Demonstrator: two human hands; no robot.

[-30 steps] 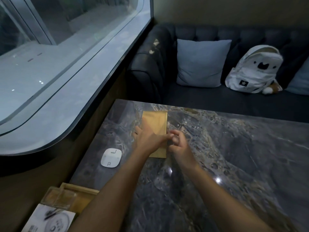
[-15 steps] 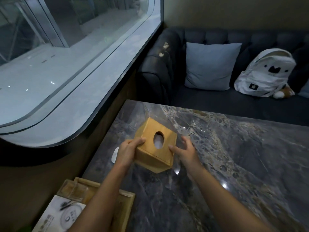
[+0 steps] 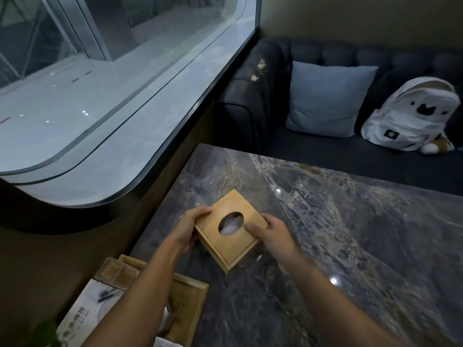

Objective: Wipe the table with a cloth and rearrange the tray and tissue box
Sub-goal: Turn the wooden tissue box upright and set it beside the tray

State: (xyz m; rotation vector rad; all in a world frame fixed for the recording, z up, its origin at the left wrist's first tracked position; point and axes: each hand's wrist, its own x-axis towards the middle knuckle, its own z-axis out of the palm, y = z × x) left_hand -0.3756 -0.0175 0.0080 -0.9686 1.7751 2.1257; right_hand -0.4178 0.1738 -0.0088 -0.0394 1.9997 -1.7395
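Observation:
A square wooden tissue box (image 3: pixel 231 239) with an oval hole in its lid, white tissue showing inside, is held tilted above the dark marble table (image 3: pixel 350 246). My left hand (image 3: pixel 186 227) grips its left edge and my right hand (image 3: pixel 271 234) grips its right edge, thumb on the lid. A wooden tray (image 3: pixel 193 304) lies at the table's near left corner, partly hidden by my left forearm. No cloth can be made out.
A printed card with a pen (image 3: pixel 92 309) and a small clear dish (image 3: pixel 120 271) rest on the tray. A dark sofa (image 3: pixel 250 101) stands beyond the table with a blue cushion (image 3: pixel 328 96) and a white backpack (image 3: pixel 411 113). A curved glass window (image 3: pixel 100 83) runs along the left.
The tissue box went from lying on the table to lifted in both hands, then turned so its lid faces up and came nearer to me. The white puck on the table is hidden now.

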